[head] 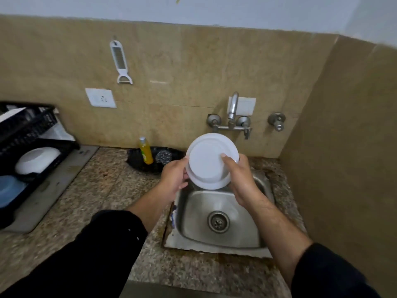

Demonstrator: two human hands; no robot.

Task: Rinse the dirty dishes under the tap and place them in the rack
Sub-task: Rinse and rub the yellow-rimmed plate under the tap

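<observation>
I hold a white plate (207, 157) tilted upright over the back of the steel sink (247, 231), its underside facing me. My left hand (174, 179) grips its left rim. My right hand (239, 179) grips the right rim with the thumb pressed on the plate's base. The tap (233, 108) is on the wall above and behind the plate; I see no water running. The black dish rack (25, 134) stands at the far left, with a white bowl (37, 160) upside down in it and a blue item (9, 190) below.
A yellow soap bottle (146, 151) and a steel scrubber (163, 157) sit in a black tray (137, 163) left of the sink. The rack rests on a steel drainboard (55, 186). A peeler (120, 61) hangs on the wall. A tiled side wall (343, 147) closes in on the right.
</observation>
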